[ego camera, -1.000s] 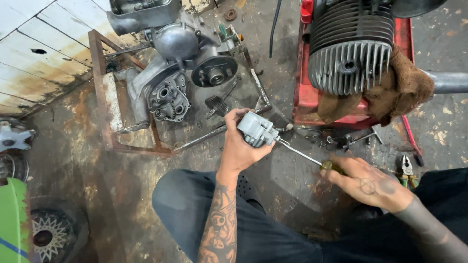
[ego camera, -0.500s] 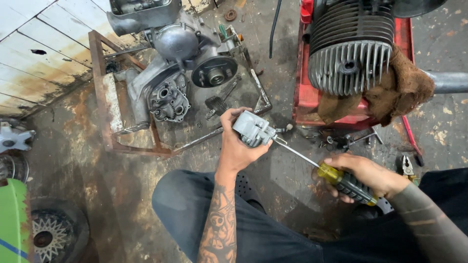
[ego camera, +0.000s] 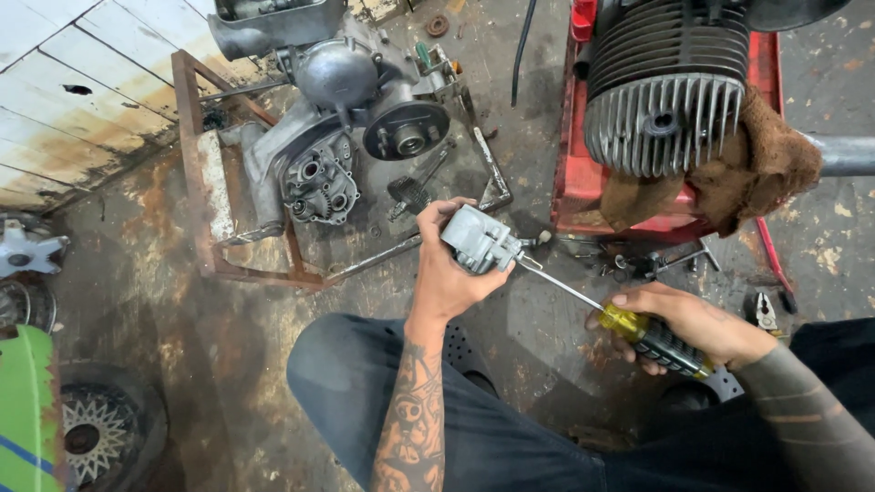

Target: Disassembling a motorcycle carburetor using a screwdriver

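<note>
Engine point(ego camera: 351, 137) in rusty frame point(ego camera: 196, 173) sits on the floor behind. Carburetor point(ego camera: 480, 240) looks like rigid cast metal, probably greasy; left hand point(ego camera: 448, 273) clenches its body above the knee. Right hand point(ego camera: 693, 326) wraps the yellow screwdriver point(ego camera: 638, 333), tip at the carburetor's side. Since earlier: right hand has slid back along the handle.

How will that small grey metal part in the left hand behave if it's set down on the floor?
The cast metal part looks solid, so probably stiff and heavy for its size. Its blocky, uneven shape suggests it would sit or tip over rather than roll. The left hand grips it firmly while the screwdriver presses in, so it may be oily and slippery, given the grimy floor.
</note>
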